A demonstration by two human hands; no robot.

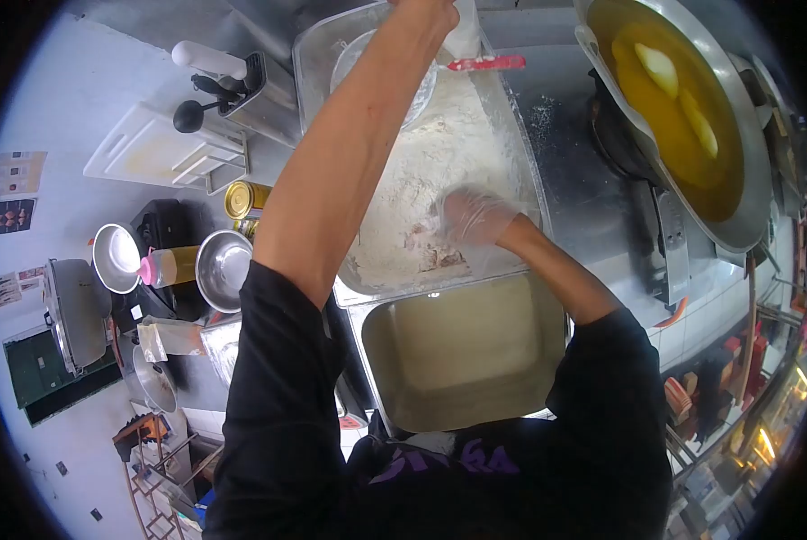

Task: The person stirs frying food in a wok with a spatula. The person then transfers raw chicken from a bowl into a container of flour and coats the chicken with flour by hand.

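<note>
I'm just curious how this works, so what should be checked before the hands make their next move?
1. Right hand gloved: ok, in clear plastic.
2. Right hand over the flour: ok.
3. Left hand gloved: cannot tell, cut off by the picture's top edge.
4. Red handle kept within the metal tray: not ok, it pokes past the rim.
5. Oil hot enough: cannot tell.

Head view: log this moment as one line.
right hand: gloved, in powder | left hand: near tray, far end | pan: pale pieces in yellow liquid
</note>
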